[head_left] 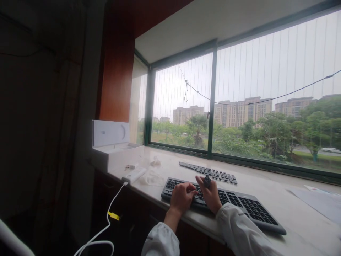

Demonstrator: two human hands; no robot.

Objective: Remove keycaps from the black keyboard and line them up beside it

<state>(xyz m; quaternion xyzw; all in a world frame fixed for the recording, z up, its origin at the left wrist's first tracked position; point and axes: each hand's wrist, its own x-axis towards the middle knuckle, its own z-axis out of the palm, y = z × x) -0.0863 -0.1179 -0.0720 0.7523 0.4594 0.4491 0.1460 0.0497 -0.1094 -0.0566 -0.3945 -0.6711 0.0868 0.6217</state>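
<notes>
My left hand (182,197), fingers curled and holding nothing, presses the left keys of the keyboard (253,209); it serves as a brace. My right hand (212,197) pinches a small dark piece (207,181) just above the keys; I judge a square, upright grip best. A keycap strip (213,174) lies just behind the keyboard.

**Out of sight, out of frame**

The small dark object (207,181) in the right hand (212,197) is too small to identify. On the left hand (182,198) the curled fingertips are hidden, and both hands cover keys of the keyboard (239,204). The paper (319,202) at right and the white cable (106,222) at bottom run off frame.
</notes>
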